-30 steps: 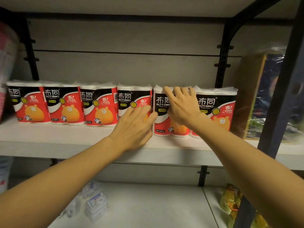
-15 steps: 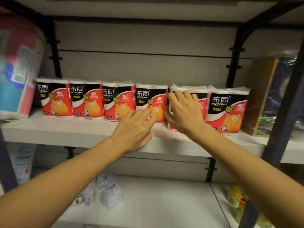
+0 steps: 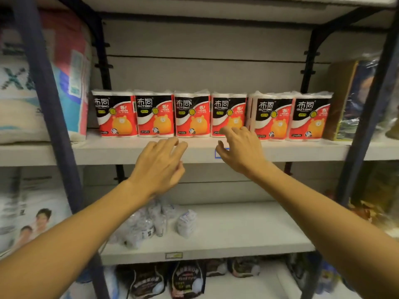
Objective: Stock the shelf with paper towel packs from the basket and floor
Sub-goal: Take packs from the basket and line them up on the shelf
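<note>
Several red, black and white paper towel packs (image 3: 192, 115) stand upright in a row along the back of the white middle shelf (image 3: 108, 151). My left hand (image 3: 159, 167) hovers in front of the shelf's front edge, fingers relaxed and holding nothing. My right hand (image 3: 239, 151) is a little higher, its loosely bent fingers just in front of the foot of the fourth pack (image 3: 228, 113); whether they touch it I cannot tell. It holds nothing. No basket or floor is in view.
Dark metal uprights (image 3: 49, 104) frame the bay. Large soft bales (image 3: 26, 83) fill the left bay, wrapped goods (image 3: 354, 100) the right. Small clear-wrapped packets (image 3: 151, 223) lie on the lower shelf (image 3: 237, 234), dark bags (image 3: 185, 277) on the one beneath.
Both hands have drawn back from the packs toward the shelf's front edge. The view has pulled back and shows more of the lower shelves.
</note>
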A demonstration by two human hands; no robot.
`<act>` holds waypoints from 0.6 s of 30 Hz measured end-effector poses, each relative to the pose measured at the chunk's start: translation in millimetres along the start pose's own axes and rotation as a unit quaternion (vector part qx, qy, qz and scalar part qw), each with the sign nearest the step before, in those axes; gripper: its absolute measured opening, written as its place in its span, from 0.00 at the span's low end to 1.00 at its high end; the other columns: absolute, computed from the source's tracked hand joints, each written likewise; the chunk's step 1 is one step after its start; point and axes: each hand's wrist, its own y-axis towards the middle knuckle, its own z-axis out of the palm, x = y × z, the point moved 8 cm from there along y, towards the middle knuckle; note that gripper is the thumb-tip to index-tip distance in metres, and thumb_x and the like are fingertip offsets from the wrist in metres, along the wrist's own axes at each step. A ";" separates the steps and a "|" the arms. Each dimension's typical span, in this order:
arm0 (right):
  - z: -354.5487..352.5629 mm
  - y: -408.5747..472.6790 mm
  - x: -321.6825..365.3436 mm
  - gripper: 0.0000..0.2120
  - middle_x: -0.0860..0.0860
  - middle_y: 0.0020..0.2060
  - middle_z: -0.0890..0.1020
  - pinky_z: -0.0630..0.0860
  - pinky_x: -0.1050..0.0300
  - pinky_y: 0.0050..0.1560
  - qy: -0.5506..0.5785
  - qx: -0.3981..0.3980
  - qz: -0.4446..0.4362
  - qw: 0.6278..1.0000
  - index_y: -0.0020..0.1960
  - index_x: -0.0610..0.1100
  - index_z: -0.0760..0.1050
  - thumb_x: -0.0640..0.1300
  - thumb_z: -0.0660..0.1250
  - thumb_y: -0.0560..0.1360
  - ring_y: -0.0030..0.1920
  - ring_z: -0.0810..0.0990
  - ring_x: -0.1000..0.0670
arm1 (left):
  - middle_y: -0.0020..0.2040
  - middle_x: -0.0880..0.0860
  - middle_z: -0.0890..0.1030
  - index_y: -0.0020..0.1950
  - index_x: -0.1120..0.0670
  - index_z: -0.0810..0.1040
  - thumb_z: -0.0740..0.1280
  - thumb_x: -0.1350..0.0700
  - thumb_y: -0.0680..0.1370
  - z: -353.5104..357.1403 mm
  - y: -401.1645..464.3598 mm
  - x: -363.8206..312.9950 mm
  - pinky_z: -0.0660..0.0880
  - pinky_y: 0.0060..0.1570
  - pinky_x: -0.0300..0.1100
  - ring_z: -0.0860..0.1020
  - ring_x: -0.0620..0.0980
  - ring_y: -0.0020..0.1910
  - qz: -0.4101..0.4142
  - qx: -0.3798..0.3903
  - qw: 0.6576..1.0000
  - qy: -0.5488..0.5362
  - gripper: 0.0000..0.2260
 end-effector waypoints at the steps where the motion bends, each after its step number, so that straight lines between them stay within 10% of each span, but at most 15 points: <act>1: -1.6 -7.6 10.0 0.14 0.45 0.48 0.82 0.71 0.50 0.46 0.008 0.000 -0.001 1.000 0.58 0.43 0.75 0.50 0.63 0.77 0.48 0.77 0.42 | 0.50 0.59 0.77 0.58 0.59 0.73 0.57 0.52 0.72 -1.9 -10.4 6.7 0.72 0.39 0.49 0.77 0.58 0.43 -0.011 -0.001 1.000 -0.012 0.18; 18: 73.3 -148.4 58.5 0.13 0.45 0.43 0.82 0.74 0.51 0.38 0.087 0.100 0.044 0.990 0.59 0.44 0.75 0.48 0.64 0.77 0.43 0.79 0.41 | 0.46 0.56 0.79 0.54 0.58 0.76 0.59 0.53 0.73 87.6 -121.3 -61.2 0.73 0.37 0.49 0.77 0.57 0.40 0.011 0.015 0.986 -0.164 0.15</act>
